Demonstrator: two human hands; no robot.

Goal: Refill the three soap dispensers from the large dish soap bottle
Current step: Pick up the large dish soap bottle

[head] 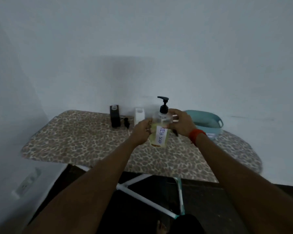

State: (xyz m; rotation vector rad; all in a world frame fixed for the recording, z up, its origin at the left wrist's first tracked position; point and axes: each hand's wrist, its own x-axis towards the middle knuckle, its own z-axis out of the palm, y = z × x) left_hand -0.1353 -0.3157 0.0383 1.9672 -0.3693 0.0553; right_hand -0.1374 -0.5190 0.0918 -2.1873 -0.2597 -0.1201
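A clear dish soap bottle (161, 130) with yellowish liquid, a black pump top and a white "DISH SOAP" label is held upright just above the leopard-print board (78, 141). My left hand (140, 132) grips its left side low down. My right hand (180, 124) grips its right shoulder near the neck. Behind them stand a black soap dispenser (115, 116) and a white soap dispenser (139, 116). A small black pump head (126, 123) lies next to the black one. A third dispenser is not visible.
A teal plastic basket (208, 122) sits at the back right of the board, close to my right wrist. A white wall runs directly behind. The board's white legs (142, 195) and dark floor lie below; a wall outlet (26, 183) is at the lower left.
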